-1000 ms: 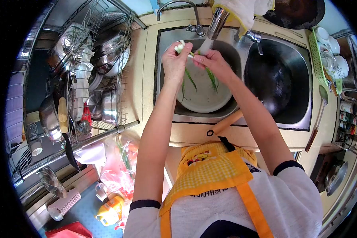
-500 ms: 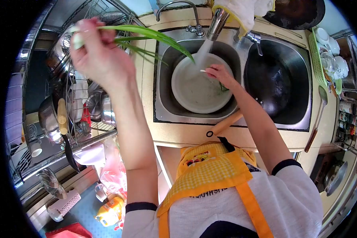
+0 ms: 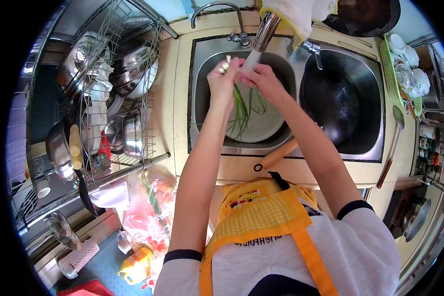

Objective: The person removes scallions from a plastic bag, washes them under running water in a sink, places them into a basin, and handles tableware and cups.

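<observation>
My left hand (image 3: 222, 85) is closed around spring onions (image 3: 240, 112), white bulbs poking out at the top and green leaves hanging down over the basin. Close beside it, my right hand (image 3: 265, 81) is closed under the running water (image 3: 252, 60), with thin green leaves hanging below it. The white stems inside its fingers are mostly hidden. Water pours from the metal tap (image 3: 267, 32) onto this hand. Beneath both hands, a round white basin (image 3: 264, 132) sits in the left sink bowl (image 3: 201, 89).
A wire rack (image 3: 133, 98) of pots stands left. A dark wok (image 3: 338, 98) fills the right sink bowl. A wooden handle (image 3: 278, 154) crosses the front edge; a spatula (image 3: 394, 143) and green dish basket (image 3: 390, 74) are at right.
My left hand has come from the upper left, near the rack, down to the sink with the spring onions. My right hand has moved up from the basin into the water stream.
</observation>
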Available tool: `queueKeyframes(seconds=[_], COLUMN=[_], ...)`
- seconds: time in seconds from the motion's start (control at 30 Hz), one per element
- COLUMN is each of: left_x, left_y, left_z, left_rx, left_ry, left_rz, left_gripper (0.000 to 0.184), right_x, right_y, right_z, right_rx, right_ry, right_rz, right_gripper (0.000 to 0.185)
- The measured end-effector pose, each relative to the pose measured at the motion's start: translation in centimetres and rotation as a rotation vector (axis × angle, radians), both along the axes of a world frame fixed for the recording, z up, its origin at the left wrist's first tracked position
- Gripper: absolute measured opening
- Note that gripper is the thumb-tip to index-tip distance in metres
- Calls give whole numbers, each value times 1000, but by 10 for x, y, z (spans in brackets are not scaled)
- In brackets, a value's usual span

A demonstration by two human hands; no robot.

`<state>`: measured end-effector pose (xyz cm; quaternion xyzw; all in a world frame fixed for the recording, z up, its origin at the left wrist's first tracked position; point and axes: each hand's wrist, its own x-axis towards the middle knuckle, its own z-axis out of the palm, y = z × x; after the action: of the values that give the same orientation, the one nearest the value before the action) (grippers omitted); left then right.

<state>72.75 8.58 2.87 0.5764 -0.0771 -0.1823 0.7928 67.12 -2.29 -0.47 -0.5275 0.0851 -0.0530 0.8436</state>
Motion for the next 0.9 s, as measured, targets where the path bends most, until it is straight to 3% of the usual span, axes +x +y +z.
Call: queueKeyframes(seconds=[0.07, 0.2, 0.3, 0.37, 0.43, 0.57, 0.63, 0.73, 0.83, 0.9], left_x=[6, 26, 8, -1, -6, 18, 35, 24, 3, -7], left_y=[1, 10, 9, 11, 7, 9, 16, 16, 14, 8], left_z=[21, 43, 32, -1, -4, 26, 46, 53, 15, 5], left_rx=[-30, 52, 267, 203, 74, 85, 33, 168, 317, 167], left_ry=[10, -137, -96, -75, -34, -108, -124, -198, -59, -43], left_rz=[41, 122, -48, -127, -27, 252, 215, 197, -73, -22], left_gripper=[17, 15, 13, 10, 13, 21, 16, 11, 9, 12], right_x=[-5, -9, -2, -1, -1, -15, -15, -11, -3, -2], right_y=[-7, 3, 3, 4, 4, -1, 2, 6, 8, 6], right_z=[-20, -27, -8, 8, 7, -11, -27, -22, 5, 8], right_rx=[-146, 120, 133, 82, 70, -106, 54, 163, 80, -12], right_ry=[54, -55, -100, -69, -32, 92, 3, -80, -113, -95], right_rz=[68, -74, -74, -25, 16, 61, -38, -49, -13, 11], right_gripper=[14, 15, 15, 16, 16, 17, 17, 17, 15, 15])
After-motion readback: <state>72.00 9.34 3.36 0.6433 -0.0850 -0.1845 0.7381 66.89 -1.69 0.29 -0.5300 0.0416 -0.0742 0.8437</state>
